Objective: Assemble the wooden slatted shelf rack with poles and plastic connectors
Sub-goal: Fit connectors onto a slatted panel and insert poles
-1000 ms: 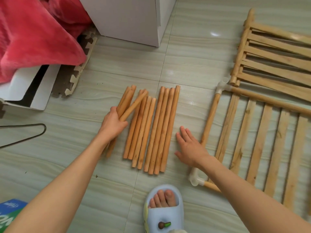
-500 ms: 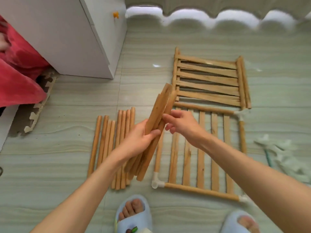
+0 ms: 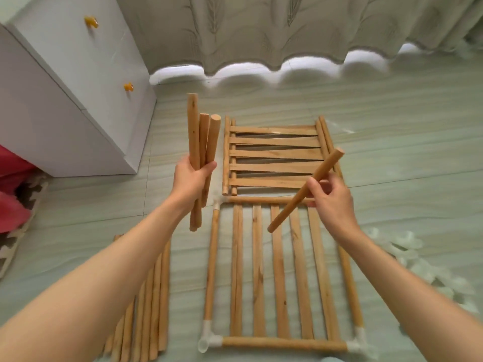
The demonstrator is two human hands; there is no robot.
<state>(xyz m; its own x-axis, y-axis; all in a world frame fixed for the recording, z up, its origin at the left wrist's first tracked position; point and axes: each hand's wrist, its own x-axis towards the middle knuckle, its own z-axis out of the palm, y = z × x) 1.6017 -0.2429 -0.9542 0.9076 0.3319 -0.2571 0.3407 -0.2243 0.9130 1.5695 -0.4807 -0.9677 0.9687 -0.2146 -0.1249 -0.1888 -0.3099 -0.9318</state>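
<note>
wooden poles look light, stiff, smooth. left hand (image 3: 192, 176) grips 3 poles (image 3: 200, 152) upright; right hand (image 3: 330, 198) pinches 1 pole (image 3: 304, 190) mid-shaft, tilted above framed shelf (image 3: 279, 273). best held mid-length.

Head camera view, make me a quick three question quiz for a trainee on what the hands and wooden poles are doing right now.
1. True or false: the left hand grips a bundle of poles.
2. How many poles does the right hand hold?
3. The framed shelf panel has white connectors at its: A) corners B) slat middles

Key: 1 true; 2 one, the single pole; 3 A
</note>
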